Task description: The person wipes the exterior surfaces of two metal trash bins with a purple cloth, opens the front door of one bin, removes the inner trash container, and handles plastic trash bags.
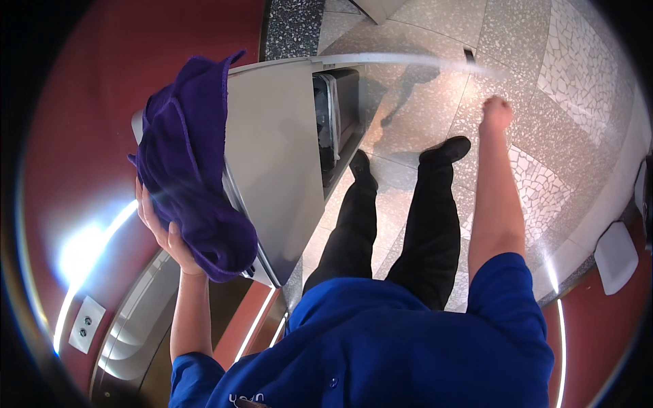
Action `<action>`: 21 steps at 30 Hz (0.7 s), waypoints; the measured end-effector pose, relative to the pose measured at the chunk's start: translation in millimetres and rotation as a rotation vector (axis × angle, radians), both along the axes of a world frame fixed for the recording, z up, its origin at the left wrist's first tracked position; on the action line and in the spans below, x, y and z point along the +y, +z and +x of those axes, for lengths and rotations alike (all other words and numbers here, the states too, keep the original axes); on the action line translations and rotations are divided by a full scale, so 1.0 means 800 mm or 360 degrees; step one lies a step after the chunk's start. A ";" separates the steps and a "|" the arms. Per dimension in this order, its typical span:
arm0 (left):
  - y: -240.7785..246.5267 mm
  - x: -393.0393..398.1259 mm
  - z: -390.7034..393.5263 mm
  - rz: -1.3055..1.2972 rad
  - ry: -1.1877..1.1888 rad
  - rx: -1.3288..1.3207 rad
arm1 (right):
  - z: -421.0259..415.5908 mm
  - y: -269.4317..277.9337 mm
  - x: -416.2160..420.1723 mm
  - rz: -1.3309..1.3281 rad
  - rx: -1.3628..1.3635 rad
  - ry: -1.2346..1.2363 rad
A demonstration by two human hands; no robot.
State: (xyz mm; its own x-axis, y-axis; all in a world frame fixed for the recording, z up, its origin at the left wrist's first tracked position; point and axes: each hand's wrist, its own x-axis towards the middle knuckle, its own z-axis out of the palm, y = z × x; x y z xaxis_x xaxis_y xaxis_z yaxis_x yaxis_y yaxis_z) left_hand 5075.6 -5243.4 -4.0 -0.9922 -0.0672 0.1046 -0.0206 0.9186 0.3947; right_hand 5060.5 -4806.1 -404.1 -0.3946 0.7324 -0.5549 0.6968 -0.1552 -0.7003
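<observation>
My left hand (171, 239) grips a bunched purple cloth (194, 168), with the thumb across its near side and the fingers along its left edge. The cloth lies over the left part of a metal-topped cabinet (270, 163) and hides that end. My right hand (496, 113) is stretched out over the floor with its fingers curled into a fist; I see nothing in it. Just beyond the fist, a pale, blurred strip (398, 57) runs from the cabinet's far corner. Inside the cabinet's open side is a dark bin (344, 109) with a liner.
Terrazzo floor (408, 107) with white mosaic patches (579, 66) surrounds my black shoes (446, 149). On the left, a red wall (86, 153) carries an outlet plate (86, 325) near a glossy curved fixture (132, 316). A white fixture (616, 257) stands out at far right.
</observation>
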 end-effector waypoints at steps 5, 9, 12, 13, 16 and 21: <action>-0.010 -0.008 0.001 0.0011 0.0034 -0.0001 | 0.043 0.013 -0.247 -0.0386 -0.0355 0.1241; -0.010 -0.022 0.009 0.0350 0.0177 -0.0052 | 0.048 0.067 -0.378 -0.0445 -0.0323 0.1715; -0.006 -0.025 0.010 0.0449 0.0182 -0.0081 | 0.047 0.046 -0.387 -0.0442 -0.0448 0.1790; -0.009 -0.022 0.008 0.0337 0.0167 -0.0039 | 0.054 0.042 -0.385 -0.0354 -0.0434 0.1791; -0.010 -0.016 0.000 0.0134 0.0095 0.0007 | 0.066 0.037 -0.356 -0.0157 -0.0416 0.1806; -0.008 -0.011 -0.005 0.0048 -0.0005 0.0037 | 0.095 0.063 -0.270 -0.0092 -0.0454 0.1839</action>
State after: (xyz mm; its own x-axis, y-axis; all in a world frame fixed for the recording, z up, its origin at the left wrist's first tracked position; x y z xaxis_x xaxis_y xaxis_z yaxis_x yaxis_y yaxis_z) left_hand 5071.3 -5252.3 -10.2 -0.9898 -0.0678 0.1255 -0.0085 0.9063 0.4224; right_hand 5136.5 -5021.8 -353.4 -0.6613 -0.0047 -0.7501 0.5740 0.6407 -0.5100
